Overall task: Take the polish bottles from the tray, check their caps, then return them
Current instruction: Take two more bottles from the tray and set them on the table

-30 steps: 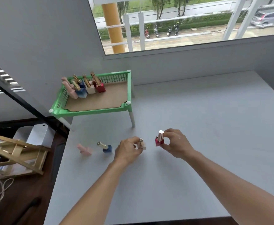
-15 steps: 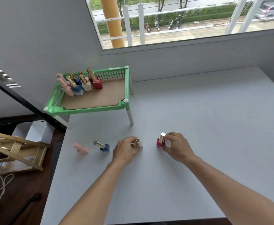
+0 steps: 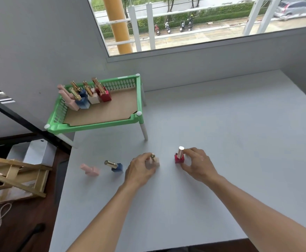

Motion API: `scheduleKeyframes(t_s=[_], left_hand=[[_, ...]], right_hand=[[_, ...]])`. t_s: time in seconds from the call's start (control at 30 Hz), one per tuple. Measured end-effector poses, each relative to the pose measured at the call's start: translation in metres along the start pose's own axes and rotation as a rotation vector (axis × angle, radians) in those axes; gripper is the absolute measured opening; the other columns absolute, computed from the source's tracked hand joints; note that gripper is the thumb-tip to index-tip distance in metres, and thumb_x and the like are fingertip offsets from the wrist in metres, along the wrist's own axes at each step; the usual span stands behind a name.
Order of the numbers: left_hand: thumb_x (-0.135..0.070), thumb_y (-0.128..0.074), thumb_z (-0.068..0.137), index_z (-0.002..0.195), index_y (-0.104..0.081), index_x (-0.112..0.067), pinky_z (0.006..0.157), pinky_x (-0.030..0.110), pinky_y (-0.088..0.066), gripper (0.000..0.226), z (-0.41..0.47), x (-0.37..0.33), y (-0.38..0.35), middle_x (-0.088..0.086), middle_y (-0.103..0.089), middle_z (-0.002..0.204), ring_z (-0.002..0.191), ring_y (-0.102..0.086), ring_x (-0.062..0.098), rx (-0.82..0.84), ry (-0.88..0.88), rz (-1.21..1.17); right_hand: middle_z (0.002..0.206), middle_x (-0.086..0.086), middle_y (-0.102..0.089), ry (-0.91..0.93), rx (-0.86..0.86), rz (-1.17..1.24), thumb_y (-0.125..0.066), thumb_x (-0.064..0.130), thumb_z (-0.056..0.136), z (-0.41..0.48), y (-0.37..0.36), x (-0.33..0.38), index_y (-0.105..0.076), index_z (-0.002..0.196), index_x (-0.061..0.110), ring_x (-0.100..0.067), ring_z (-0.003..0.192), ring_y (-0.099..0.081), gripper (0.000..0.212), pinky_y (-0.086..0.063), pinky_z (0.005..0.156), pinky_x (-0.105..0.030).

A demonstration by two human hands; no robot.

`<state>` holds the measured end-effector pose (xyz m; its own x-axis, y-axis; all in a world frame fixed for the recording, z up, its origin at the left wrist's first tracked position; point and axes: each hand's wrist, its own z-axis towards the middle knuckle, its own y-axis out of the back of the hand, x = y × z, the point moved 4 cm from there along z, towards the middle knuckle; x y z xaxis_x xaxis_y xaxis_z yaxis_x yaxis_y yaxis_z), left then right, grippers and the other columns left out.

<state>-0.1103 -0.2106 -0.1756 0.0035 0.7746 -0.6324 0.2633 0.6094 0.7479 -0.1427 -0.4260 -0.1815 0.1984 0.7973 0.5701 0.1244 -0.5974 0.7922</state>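
"How far along is this person getting?"

"Partway, I'd say. Four bottles are sitting out on the pale grey counter [image 3: 221,124], all in front of the green plastic tray on white legs [image 3: 94,125]. The left hand [image 3: 139,170] is curling its grip round the cream square bottle with a gold cap [image 3: 156,161]. The right hand [image 3: 197,164] is pinching the rose-gold cap of the red square bottle [image 3: 179,158]."

"And the others?"

"A blue gold-capped bottle [image 3: 117,167] and a pale pink bottle [image 3: 91,170] are sitting untouched, below the tray's front rim. A cluster of more bottles [image 3: 94,98] is waiting in the tray's far left corner. Checking looks to be only starting, and all the returning is remaining."
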Motion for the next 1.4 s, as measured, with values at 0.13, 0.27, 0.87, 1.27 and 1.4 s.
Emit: scheduleKeyframes(t_s=[0.13,0.27,0.87,1.27,1.4], left_hand=[[-0.047,-0.061,0.081,0.107,-0.058,-0.033,0.085,0.034,-0.047,0.029,-0.008,0.002,0.000,-0.003,-0.063,0.108,0.104,-0.053,0.022,0.017,-0.044,0.018],[-0.034,-0.063,0.082,0.116,-0.058,-0.021,0.095,0.029,-0.038,0.037,-0.017,0.008,-0.002,0.001,-0.060,0.121,0.115,-0.050,0.025,0.017,-0.120,0.081],[-0.052,-0.038,0.091,0.147,-0.017,-0.031,0.116,0.033,-0.001,0.064,-0.070,0.083,-0.002,-0.004,-0.010,0.159,0.145,-0.005,0.016,0.024,-0.248,0.342],[-0.056,-0.028,0.089,0.147,-0.014,-0.031,0.113,0.028,0.011,0.065,-0.091,0.124,0.017,-0.006,-0.010,0.158,0.146,-0.004,0.013,0.004,-0.257,0.350],[-0.057,-0.025,0.089,0.147,-0.013,-0.031,0.114,0.029,0.010,0.066,-0.094,0.135,0.025,-0.007,-0.010,0.158,0.146,-0.005,0.014,-0.010,-0.259,0.361]], right_hand=[[0.136,0.002,-0.047,-0.067,-0.023,-0.036,-0.056,0.039,0.085,-0.013,-0.001,-0.004,-0.047,0.133,0.024,-0.020,0.131,-0.034,0.051,-0.033,0.101,-0.032],[0.146,-0.001,-0.038,-0.123,-0.028,-0.085,-0.058,0.042,0.084,-0.029,-0.009,-0.007,-0.045,0.134,0.022,-0.019,0.139,-0.026,0.055,-0.028,0.107,-0.032],[0.143,-0.006,-0.038,-0.127,-0.115,-0.156,-0.055,0.043,0.087,-0.072,-0.071,0.058,-0.048,0.130,0.021,-0.023,0.136,-0.028,0.049,-0.030,0.106,-0.037],[0.134,-0.004,-0.048,-0.061,-0.132,-0.154,-0.057,0.039,0.086,-0.068,-0.102,0.105,-0.052,0.127,0.020,-0.023,0.129,-0.037,0.046,-0.037,0.100,-0.036],[0.133,-0.003,-0.048,-0.035,-0.113,-0.168,-0.055,0.041,0.087,-0.064,-0.112,0.119,-0.052,0.128,0.022,-0.023,0.128,-0.038,0.045,-0.035,0.100,-0.036]])
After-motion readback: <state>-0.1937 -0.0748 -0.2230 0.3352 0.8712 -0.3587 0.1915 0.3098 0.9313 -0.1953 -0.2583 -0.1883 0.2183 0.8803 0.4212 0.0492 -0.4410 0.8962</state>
